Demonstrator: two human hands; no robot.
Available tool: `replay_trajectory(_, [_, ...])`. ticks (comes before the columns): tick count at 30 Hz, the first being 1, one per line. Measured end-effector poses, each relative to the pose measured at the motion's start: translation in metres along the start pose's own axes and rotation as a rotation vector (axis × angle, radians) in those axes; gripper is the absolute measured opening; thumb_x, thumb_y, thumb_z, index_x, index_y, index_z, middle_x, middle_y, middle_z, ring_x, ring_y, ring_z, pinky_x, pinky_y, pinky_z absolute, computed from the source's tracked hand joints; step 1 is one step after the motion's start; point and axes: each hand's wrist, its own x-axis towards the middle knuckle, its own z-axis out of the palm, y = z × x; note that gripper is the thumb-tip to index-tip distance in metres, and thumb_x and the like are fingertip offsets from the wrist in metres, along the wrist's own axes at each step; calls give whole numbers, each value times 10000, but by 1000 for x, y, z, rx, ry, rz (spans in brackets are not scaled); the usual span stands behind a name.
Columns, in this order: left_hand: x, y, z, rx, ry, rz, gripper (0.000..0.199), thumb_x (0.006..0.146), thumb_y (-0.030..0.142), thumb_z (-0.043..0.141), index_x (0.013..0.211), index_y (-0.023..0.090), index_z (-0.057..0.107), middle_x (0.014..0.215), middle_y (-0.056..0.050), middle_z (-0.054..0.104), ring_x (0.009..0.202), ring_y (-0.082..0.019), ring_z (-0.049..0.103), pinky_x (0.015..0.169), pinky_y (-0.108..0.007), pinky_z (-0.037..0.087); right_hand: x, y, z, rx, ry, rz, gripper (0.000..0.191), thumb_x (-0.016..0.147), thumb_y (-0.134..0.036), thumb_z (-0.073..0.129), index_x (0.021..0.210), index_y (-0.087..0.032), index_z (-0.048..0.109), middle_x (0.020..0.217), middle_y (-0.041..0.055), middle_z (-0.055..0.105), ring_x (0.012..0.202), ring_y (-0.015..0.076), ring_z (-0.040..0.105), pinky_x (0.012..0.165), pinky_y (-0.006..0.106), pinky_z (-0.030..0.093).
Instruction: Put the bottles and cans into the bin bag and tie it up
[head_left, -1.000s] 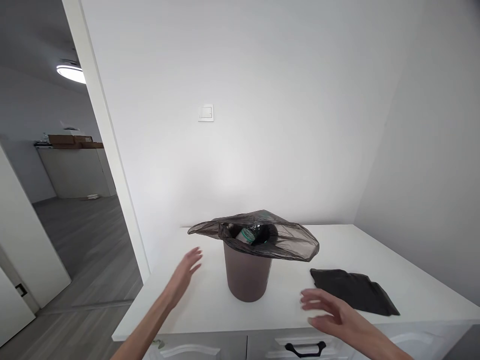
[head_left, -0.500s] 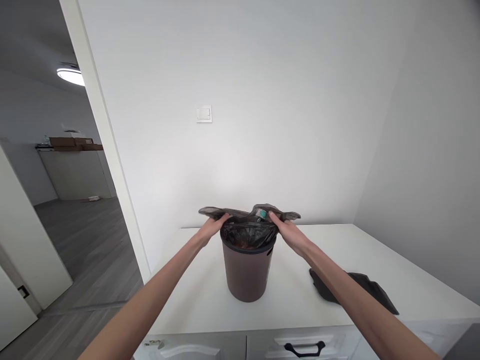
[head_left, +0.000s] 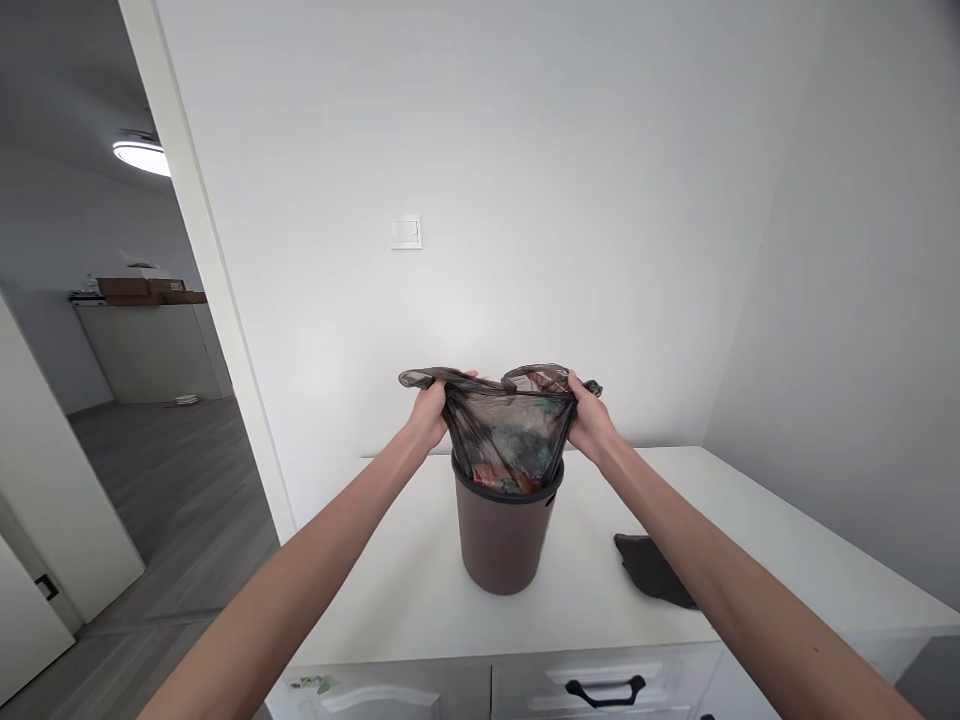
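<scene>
A brown bin (head_left: 501, 545) with a dark rim stands upright on the white cabinet top. From its mouth rises a thin black plastic bag (head_left: 510, 430), stretched upward, with red and green items showing through it. My left hand (head_left: 433, 408) is closed on the bag's left edge, above the rim. On the right edge, at about the same height, my right hand (head_left: 591, 418) grips the plastic. The bag's lower part is hidden inside the bin.
A folded black plastic piece (head_left: 651, 570) lies on the white cabinet top (head_left: 405, 610), partly behind my right forearm. Below is a drawer with a black handle (head_left: 604, 692). A light switch (head_left: 406, 232) is on the wall; a doorway opens at the left.
Both hands have moved up, pulling the bag higher out of the bin, so its contents now show through the plastic. The bin has shifted slightly to the right.
</scene>
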Motion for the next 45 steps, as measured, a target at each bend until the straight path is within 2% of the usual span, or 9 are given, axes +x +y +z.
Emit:
replay_trajectory(6, [1, -4, 6, -122, 98, -17, 157, 851, 49, 587, 799, 197, 584, 731, -30, 743, 784, -183, 778, 916, -340, 606, 7, 13, 0, 29, 73, 19, 300, 1015, -440, 586, 987, -186, 744, 1036, 79, 809, 977, 207, 762, 904, 342, 630])
replay_trajectory(13, [3, -20, 25, -135, 31, -90, 111, 837, 114, 707, 913, 172, 649, 895, -128, 796, 786, -235, 778, 858, -388, 618, -1, -11, 52, 57, -140, -42, 408, 1085, -441, 408, 1060, -203, 738, 1034, 65, 816, 1021, 199, 756, 982, 373, 596])
replay_trajectory(17, [11, 5, 25, -209, -19, -56, 88, 944, 173, 571, 928, 160, 657, 867, -133, 780, 771, -222, 765, 815, -361, 621, -4, -44, 70, 141, -195, -125, 462, 1106, -380, 295, 1034, -208, 717, 1100, 55, 803, 1087, 173, 728, 1009, 347, 578])
replay_trajectory(21, [3, 50, 28, -312, -69, 56, 196, 974, 116, 507, 806, 201, 561, 586, 42, 572, 497, -84, 606, 685, -213, 580, -18, -81, 84, 272, -278, -180, 471, 1108, -309, 234, 1008, -227, 686, 1082, 38, 778, 1034, 150, 728, 949, 320, 599])
replay_trajectory(25, [-24, 92, 34, -341, -229, 161, 222, 981, 95, 509, 788, 204, 510, 527, 111, 306, 345, -33, 301, 438, -141, 392, -45, -120, 95, 306, -383, -247, 312, 1079, -207, 385, 882, -242, 624, 672, -56, 596, 624, 85, 629, 795, 226, 600])
replay_trajectory(28, [-57, 116, 38, -280, -346, 288, 189, 987, 188, 550, 805, 210, 504, 572, 86, 326, 387, -51, 320, 380, -163, 318, -72, -140, 100, 136, -515, -319, 192, 1008, -199, 585, 825, -258, 581, 578, -94, 361, 449, 80, 394, 564, 184, 517])
replay_trajectory(33, [-132, 136, 39, -88, -276, 374, 287, 967, 459, 516, 835, 206, 550, 652, 29, 391, 472, -93, 413, 434, -214, 380, -126, -142, 111, -49, -541, -358, 246, 1010, -357, 622, 795, -266, 544, 607, -80, 258, 445, 101, 251, 379, 214, 290])
replay_trajectory(40, [-193, 133, 39, 332, -202, 530, 155, 776, 214, 739, 759, 204, 585, 637, 50, 350, 510, -74, 343, 489, -215, 318, -163, -131, 123, -125, -544, -332, 440, 959, -550, 661, 709, -256, 451, 600, -79, 225, 455, 90, 186, 371, 216, 190])
replay_trajectory(45, [-199, 111, 36, 544, -82, 518, 293, 832, 436, 803, 785, 236, 594, 602, 60, 395, 516, -107, 428, 528, -249, 396, -167, -114, 127, -254, -618, -237, 500, 883, -649, 703, 725, -251, 444, 597, -88, 266, 457, 74, 161, 387, 223, 153])
